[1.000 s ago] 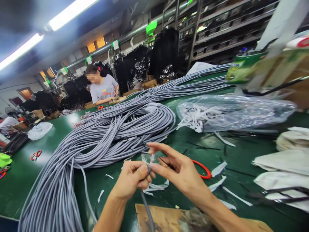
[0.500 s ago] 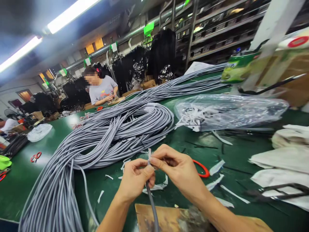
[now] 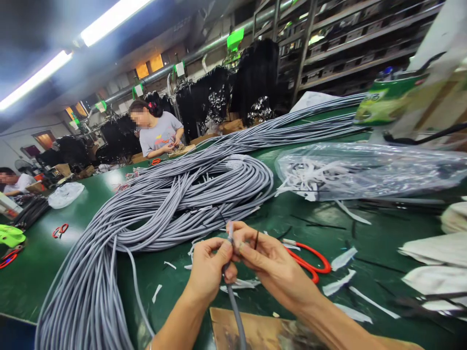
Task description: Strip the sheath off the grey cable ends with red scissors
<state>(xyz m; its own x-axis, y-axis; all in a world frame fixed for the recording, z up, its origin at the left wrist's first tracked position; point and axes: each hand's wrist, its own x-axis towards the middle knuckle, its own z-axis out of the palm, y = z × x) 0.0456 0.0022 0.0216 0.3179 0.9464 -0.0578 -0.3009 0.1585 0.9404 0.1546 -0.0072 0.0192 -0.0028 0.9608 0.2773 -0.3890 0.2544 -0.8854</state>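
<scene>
A single grey cable (image 3: 235, 311) rises from the bottom edge, and my left hand (image 3: 207, 267) pinches it just below its tip, thumb on top. At that tip, the thumb and curled fingers of my right hand (image 3: 272, 260) close on the cable's side. A thin dark strip (image 3: 257, 239) shows between the right fingers; whether it is held there I cannot tell. The fingertips partly cover the cable's end. Red-handled scissors (image 3: 314, 257) lie just beyond my right hand, partly hidden by it.
A large coiled bundle of grey cables (image 3: 175, 204) spans the green table (image 3: 91, 194). A clear plastic bag (image 3: 365, 170) of white strips lies at the right. White scraps (image 3: 339, 284) are scattered near my hands, above a wooden board (image 3: 233, 321). A co-worker (image 3: 160, 129) sits across the table.
The view has shifted so that most things sit further right. My right fingers have changed their grip at the cable tip, and more of the red scissors shows.
</scene>
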